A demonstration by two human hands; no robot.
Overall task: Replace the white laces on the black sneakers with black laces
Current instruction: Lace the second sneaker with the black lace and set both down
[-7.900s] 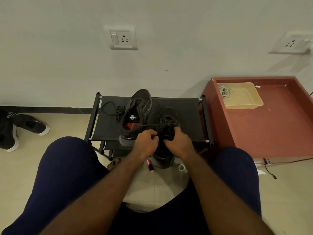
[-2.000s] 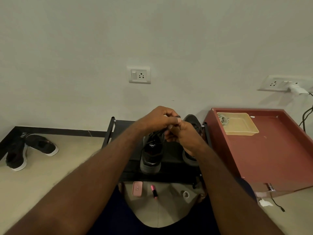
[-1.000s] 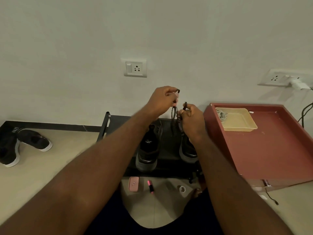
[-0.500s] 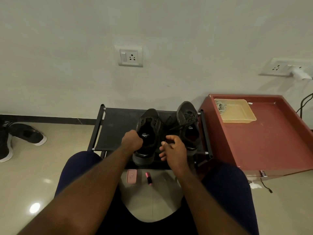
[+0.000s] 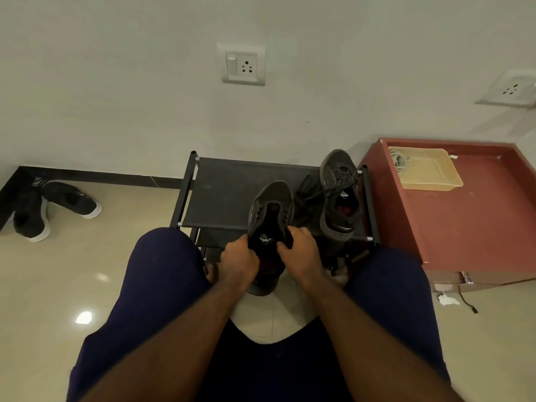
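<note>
Both hands on near sneaker, its heel end hanging past front edge of black rack. Left hand: fingers curled round left collar. Right hand: grips right collar. Second sneaker stands on rack at right, black lace trailing between shoes. Beige tray sits on red cabinet beside rack.

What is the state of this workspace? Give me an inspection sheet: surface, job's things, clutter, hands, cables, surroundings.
Surface: black rack top, second sneaker standing on it.
Job's things: held sneaker; loose black lace beside second sneaker.
Clutter: crumpled paper on floor.
Hands: left hand and right hand both grip held sneaker's heel end.
Cables: black cable on floor; pale coil in tan tray.
Surroundings: red cabinet, wall socket, spare shoes at left.
</note>
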